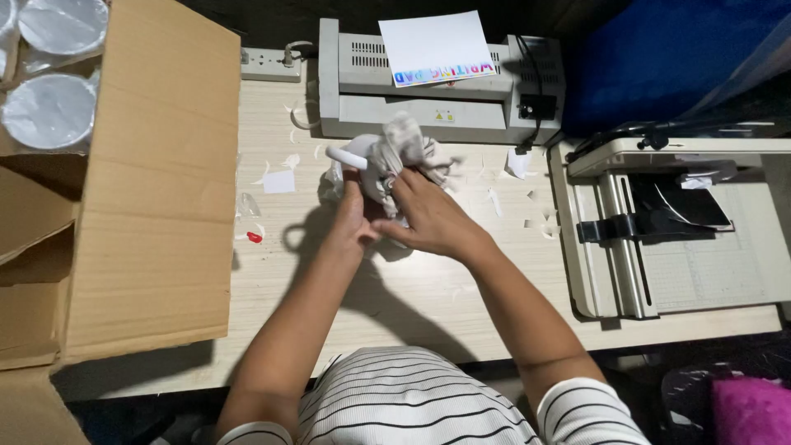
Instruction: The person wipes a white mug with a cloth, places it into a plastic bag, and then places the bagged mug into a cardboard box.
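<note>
A white mug [356, 156] with its handle pointing left is lifted slightly above the light wooden table [412, 288]. My left hand [353, 221] grips the mug from below. My right hand [428, 216] presses a crumpled wad of white paper [408, 147] against and into the mug. The paper blurs with motion and hides most of the mug's body.
A large open cardboard box [156, 165] with wrapped round items fills the left. A grey laminator [428, 91] with a white sheet on it sits at the back, a power strip [270, 64] beside it. A paper trimmer [659, 222] stands at right. Paper scraps litter the table.
</note>
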